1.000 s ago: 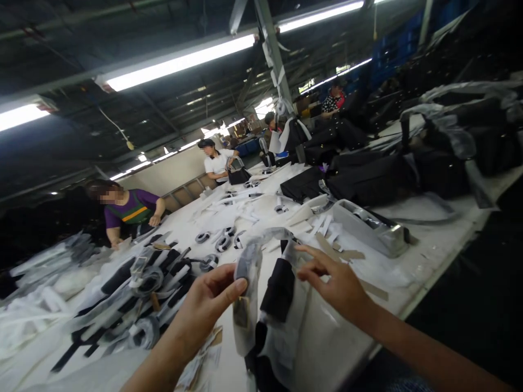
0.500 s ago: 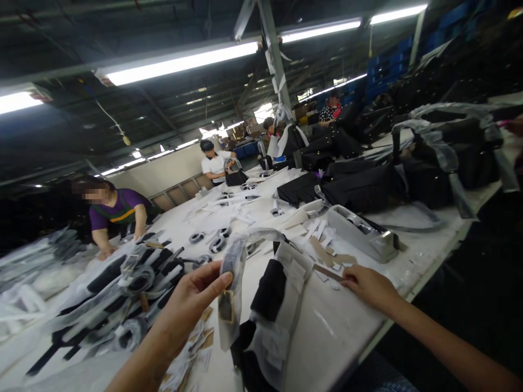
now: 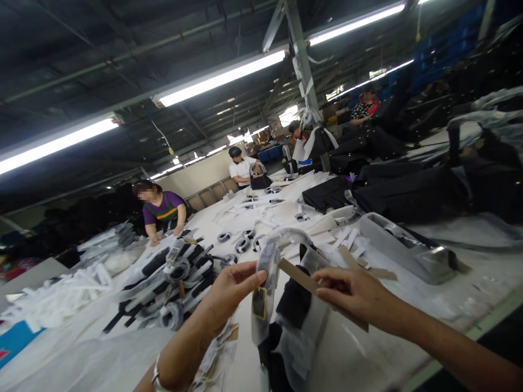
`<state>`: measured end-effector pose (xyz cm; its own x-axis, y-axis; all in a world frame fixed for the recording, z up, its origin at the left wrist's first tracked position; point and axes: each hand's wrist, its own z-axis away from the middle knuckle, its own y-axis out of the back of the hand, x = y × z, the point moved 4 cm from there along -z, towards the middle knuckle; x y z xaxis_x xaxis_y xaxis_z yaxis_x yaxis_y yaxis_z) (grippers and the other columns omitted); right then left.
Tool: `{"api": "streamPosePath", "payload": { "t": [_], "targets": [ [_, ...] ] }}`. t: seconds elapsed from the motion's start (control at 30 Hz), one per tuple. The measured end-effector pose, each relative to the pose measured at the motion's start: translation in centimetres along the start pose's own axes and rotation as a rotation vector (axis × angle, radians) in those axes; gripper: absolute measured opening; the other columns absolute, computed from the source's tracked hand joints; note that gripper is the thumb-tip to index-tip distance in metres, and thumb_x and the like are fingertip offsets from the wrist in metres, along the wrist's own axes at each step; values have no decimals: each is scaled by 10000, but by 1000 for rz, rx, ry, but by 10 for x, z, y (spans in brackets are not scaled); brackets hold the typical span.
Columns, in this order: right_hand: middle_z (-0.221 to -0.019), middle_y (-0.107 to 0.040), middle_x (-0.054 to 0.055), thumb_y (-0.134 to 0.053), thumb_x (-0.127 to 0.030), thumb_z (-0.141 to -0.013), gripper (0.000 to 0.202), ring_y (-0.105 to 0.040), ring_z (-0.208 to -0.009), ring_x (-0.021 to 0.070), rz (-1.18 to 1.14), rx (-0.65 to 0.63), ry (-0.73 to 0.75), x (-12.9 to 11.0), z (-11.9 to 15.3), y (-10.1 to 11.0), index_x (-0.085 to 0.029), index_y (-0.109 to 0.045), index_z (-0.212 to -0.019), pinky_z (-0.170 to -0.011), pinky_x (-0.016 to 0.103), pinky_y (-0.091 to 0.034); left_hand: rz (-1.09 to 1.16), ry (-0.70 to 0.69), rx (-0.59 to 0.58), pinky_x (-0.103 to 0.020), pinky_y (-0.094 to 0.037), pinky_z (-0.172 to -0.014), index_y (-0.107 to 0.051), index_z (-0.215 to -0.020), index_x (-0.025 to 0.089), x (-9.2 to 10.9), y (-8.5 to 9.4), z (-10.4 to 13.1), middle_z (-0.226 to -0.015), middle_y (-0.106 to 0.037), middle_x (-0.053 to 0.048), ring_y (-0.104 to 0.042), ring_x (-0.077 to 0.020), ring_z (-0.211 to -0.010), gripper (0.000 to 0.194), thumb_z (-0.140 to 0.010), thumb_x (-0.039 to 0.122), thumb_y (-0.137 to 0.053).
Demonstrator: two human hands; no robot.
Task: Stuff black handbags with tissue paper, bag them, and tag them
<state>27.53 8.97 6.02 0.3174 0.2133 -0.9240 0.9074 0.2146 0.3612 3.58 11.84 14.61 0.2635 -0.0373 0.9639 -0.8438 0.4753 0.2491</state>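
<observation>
My left hand point(image 3: 241, 286) pinches a plastic-wrapped bag handle point(image 3: 267, 267), with the thumb just above a gold-rimmed rectangular fitting point(image 3: 259, 302). The handle arches over to the right from a black bag point(image 3: 273, 359) standing at the near side of the table, partly covered in white wrapping point(image 3: 312, 332). In my right hand point(image 3: 347, 291) is a flat strip of brown cardboard point(image 3: 298, 276), gripped between thumb and fingers. The strip slants across in front of the wrapped bag, its upper end close to the handle.
A pile of wrapped black straps point(image 3: 175, 277) lies left on the white table point(image 3: 343, 354). To the right are a grey dispenser point(image 3: 408, 250), cardboard strips point(image 3: 382, 273) and black bags point(image 3: 408, 190). Two people point(image 3: 163, 209) point(image 3: 243, 166) work across the table; others are farther back.
My right hand has lifted the cardboard strip and brought it left, close to the handle. My left hand still pinches the handle. The camera view has turned left.
</observation>
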Motion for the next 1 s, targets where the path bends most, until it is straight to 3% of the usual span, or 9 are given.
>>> {"api": "streamPosePath", "payload": {
  "t": [0.2,0.33,0.57,0.73,0.9,1.0],
  "targets": [
    [-818,-713,27,-587,-514,-899,376,-620,-753,195,-28,-52,84,-17,-26,-17,-206,-784,-985,-647,274,-438,-21,-58,34,-340,-455,-992,-749,-1148,201,4,-8,6,-1092,-754,-69,-669,-263,-1039,453,-839,531,-717],
    [-794,-698,7,-647,-591,-851,444,-604,-747,185,-242,-95,119,-30,-45,-31,-205,-800,-1007,-672,274,-448,-62,-89,57,-366,-429,-1046,-749,-1149,206,6,-11,8,-1148,-739,-67,-621,-300,-1170,433,-842,508,-718],
    [-903,-732,-3,-743,-494,-818,392,-627,-913,191,-524,-284,120,-49,-46,-39,-221,-787,-1096,-860,282,-466,-162,-116,63,-396,-426,-1077,-740,-1177,204,11,-9,11,-1154,-741,-57,-607,-316,-1206,424,-860,483,-698],
    [-874,-767,23,-840,-458,-709,369,-658,-815,186,-499,-193,51,-33,-53,-36,-204,-823,-976,-778,275,-490,-200,-174,58,-371,-400,-1105,-731,-1199,236,13,-11,14,-1199,-726,-26,-586,-306,-1238,404,-890,487,-659],
    [-782,-749,36,-849,-496,-678,418,-631,-690,160,-444,-102,0,-17,-58,-36,-169,-827,-938,-674,270,-488,-123,-115,51,-378,-424,-1080,-725,-1205,221,7,-12,13,-1185,-729,-37,-587,-320,-1235,437,-874,502,-676],
    [-791,-747,33,-847,-512,-673,428,-650,-738,185,-453,-114,1,-19,-57,-37,-178,-825,-939,-713,289,-504,-125,-103,42,-385,-420,-1082,-726,-1204,214,7,-12,12,-1179,-731,-37,-585,-323,-1236,438,-876,499,-676]
  ]
}}
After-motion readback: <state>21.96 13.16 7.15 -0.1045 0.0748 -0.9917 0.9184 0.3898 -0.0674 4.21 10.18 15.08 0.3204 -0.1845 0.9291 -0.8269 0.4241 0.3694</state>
